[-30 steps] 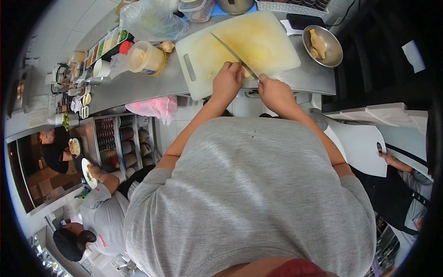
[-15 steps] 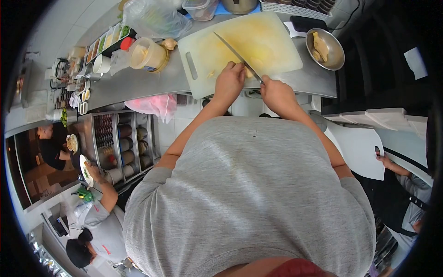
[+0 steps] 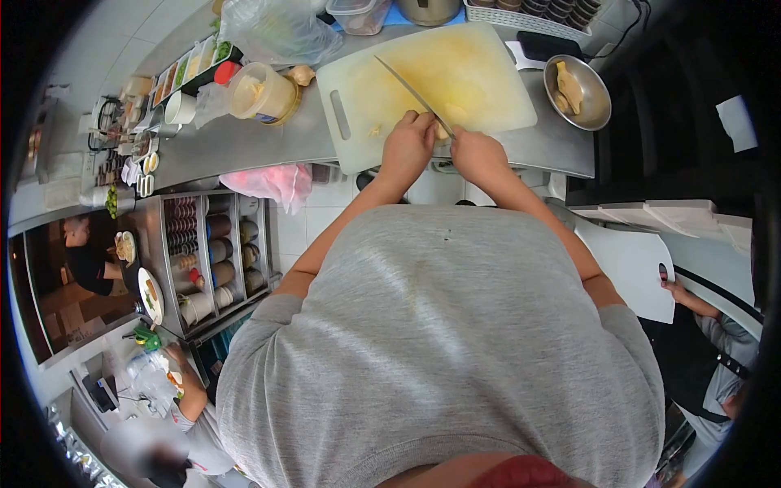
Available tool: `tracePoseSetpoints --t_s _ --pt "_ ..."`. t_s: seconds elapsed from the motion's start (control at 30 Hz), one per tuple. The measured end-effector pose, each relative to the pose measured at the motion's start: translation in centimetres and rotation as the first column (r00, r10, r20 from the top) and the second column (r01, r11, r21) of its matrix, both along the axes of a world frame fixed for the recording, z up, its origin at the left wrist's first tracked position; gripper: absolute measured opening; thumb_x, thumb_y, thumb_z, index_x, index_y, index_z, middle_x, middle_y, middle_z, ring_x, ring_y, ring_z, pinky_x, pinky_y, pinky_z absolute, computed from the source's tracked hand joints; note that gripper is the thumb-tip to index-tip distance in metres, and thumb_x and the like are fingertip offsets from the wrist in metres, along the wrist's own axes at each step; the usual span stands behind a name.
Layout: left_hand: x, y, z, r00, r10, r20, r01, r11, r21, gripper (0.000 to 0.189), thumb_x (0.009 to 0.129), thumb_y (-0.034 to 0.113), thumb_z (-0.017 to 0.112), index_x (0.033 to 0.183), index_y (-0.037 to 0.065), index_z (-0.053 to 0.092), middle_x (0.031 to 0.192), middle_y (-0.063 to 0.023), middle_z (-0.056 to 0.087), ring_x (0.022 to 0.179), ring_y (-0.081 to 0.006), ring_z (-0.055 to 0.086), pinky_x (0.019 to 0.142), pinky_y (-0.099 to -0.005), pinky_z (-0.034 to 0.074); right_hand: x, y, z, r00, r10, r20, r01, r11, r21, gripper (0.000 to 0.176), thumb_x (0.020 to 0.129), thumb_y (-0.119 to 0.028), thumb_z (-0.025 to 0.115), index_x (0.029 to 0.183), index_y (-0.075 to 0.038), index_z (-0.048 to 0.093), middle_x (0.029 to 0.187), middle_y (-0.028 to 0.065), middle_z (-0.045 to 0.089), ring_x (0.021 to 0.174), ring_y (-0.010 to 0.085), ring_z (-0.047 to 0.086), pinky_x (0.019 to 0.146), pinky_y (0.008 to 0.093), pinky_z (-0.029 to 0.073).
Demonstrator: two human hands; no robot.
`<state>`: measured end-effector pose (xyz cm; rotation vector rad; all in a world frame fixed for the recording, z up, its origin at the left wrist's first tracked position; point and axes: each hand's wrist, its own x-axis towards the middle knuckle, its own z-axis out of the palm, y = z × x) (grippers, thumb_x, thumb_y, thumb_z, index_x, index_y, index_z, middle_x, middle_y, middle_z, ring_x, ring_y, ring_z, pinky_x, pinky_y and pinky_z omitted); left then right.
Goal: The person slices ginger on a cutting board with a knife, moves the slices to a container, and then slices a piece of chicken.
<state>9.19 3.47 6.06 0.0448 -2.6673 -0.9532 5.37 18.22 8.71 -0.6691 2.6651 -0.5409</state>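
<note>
A large pale cutting board (image 3: 496,89) with yellow stains lies on the steel counter. My right hand (image 3: 478,154) grips the handle of a long kitchen knife (image 3: 407,85), whose blade slants up and left across the board. Close beside the blade is my left hand (image 3: 409,146), its fingers curled and pressed down on a small pale-yellow piece, apparently peeled ginger (image 3: 442,131), mostly hidden by the fingers. Small scraps (image 3: 375,130) lie left of that hand. A steel bowl (image 3: 600,102) at the right holds peeled yellow chunks (image 3: 569,87).
Left of the board stand a plastic tub (image 3: 262,93) and a knobby root (image 3: 302,75). A clear plastic bag (image 3: 260,37) and a lidded container (image 3: 358,15) sit behind. Co-workers are at lower left and at right, where one holds a white board (image 3: 630,268).
My right hand has shifted slightly left, closer to my left hand, with the knife handle. The lower-left co-worker's hand has come away from the white plate.
</note>
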Motion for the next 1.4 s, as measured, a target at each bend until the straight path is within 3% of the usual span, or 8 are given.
tracePoseSetpoints --t_s 0.27,0.47,0.67,0.87,1.07,1.4 --pt "0.0 0.0 0.0 1.000 0.005 -0.002 -0.005 1.000 0.012 0.012 0.086 0.014 0.058 0.093 0.006 0.062 0.085 -0.0149 0.057 0.077 -0.0354 0.059 0.066 -0.0442 0.048 -0.1 0.7 0.7 0.998 0.013 0.057 -0.015 0.999 0.041 0.025 0.083 -0.015 0.050 0.101 -0.002 0.061 0.088 0.0225 0.066 0.083 0.0375 0.065 0.075 0.0474 0.050" --pt "-0.2 0.0 -0.1 1.000 0.011 0.000 -0.011 1.000 0.004 0.011 0.086 0.014 0.058 0.092 0.006 0.062 0.085 -0.0151 0.057 0.077 -0.0354 0.059 0.066 -0.0442 0.048 -1.1 -0.7 -1.8 0.998 0.005 0.055 -0.008 0.999 0.052 0.025 0.084 -0.015 0.048 0.101 -0.001 0.060 0.089 0.0229 0.066 0.084 0.0379 0.065 0.076 0.0470 0.050" --pt "-0.1 0.1 -0.5 0.999 0.012 -0.040 -0.013 1.000 -0.001 0.010 0.085 0.013 0.059 0.091 0.005 0.062 0.084 -0.0150 0.058 0.076 -0.0356 0.059 0.066 -0.0442 0.048 -2.6 0.6 -2.6 0.996 -0.017 0.083 0.023 0.997 -0.072 0.026 0.088 -0.021 0.048 0.101 -0.001 0.059 0.092 0.0234 0.065 0.089 0.0391 0.063 0.080 0.0477 0.049" --pt "0.1 0.1 -0.3 0.999 0.021 -0.025 -0.022 1.000 -0.015 0.015 0.086 0.013 0.060 0.097 0.004 0.063 0.089 -0.0145 0.060 0.079 -0.0349 0.061 0.068 -0.0412 0.049 -3.1 1.0 -0.7 0.976 -0.105 0.190 0.121 0.990 -0.075 0.027 0.088 -0.023 0.050 0.101 -0.001 0.059 0.093 0.0244 0.065 0.091 0.0393 0.062 0.082 0.0477 0.048" --pt "0.0 0.1 -0.8 0.999 0.026 -0.029 -0.025 0.999 0.023 0.011 0.085 0.012 0.059 0.092 0.005 0.061 0.085 -0.0146 0.058 0.078 -0.0352 0.059 0.066 -0.0442 0.049 -1.8 0.9 -0.4 0.995 -0.089 0.044 0.092 0.993 -0.075 0.026 0.088 -0.021 0.050 0.100 0.001 0.058 0.086 0.0246 0.065 0.084 0.0402 0.064 0.077 0.0489 0.050" --pt "0.2 0.1 -0.5 0.999 0.021 -0.031 -0.020 1.000 0.013 0.013 0.085 0.013 0.059 0.094 0.004 0.062 0.086 -0.0155 0.058 0.079 -0.0355 0.059 0.068 -0.0442 0.048 1.1 1.6 1.5 0.999 -0.028 -0.019 0.027 0.999 -0.038 0.022 0.088 -0.021 0.049 0.096 -0.001 0.056 0.077 0.0226 0.065 0.075 0.0396 0.064 0.069 0.0503 0.050"
